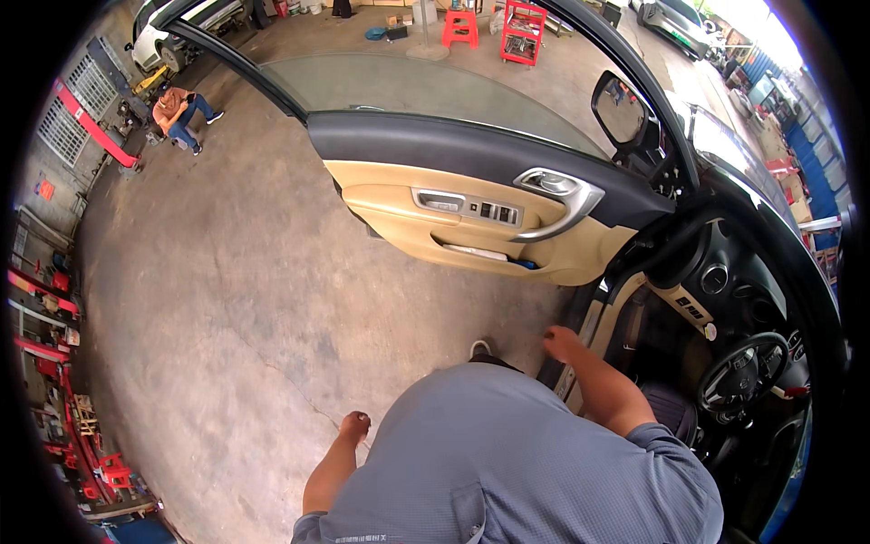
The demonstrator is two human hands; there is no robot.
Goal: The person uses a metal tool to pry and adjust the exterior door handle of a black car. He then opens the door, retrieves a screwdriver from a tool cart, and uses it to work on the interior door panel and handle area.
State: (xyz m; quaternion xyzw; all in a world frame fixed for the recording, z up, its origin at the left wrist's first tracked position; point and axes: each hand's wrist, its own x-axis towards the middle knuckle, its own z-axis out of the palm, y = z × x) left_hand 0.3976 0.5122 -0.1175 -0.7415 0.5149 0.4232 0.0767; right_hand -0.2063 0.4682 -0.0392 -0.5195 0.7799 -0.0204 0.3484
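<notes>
An open car door (489,136) stands in front of me, its inner side dark grey above and tan below. My right hand (564,344) hangs beside the door sill (584,335), below the tan panel. Its fingers are curled closed; whatever may be inside them is hidden. Over the concrete floor, at the left of my body, is my left hand (355,425), also closed, and I cannot make out whether it holds something small. On the door are a silver pull handle (575,216), window switches (497,213) and a pocket (489,254) with white and blue items inside.
At the right are the steering wheel (743,372) and dark seat (669,410). A door mirror (619,107) sticks out ahead. Beyond the door stand a red stool (460,29) and a red tool cart (521,34). A seated person (181,113) is at the far left.
</notes>
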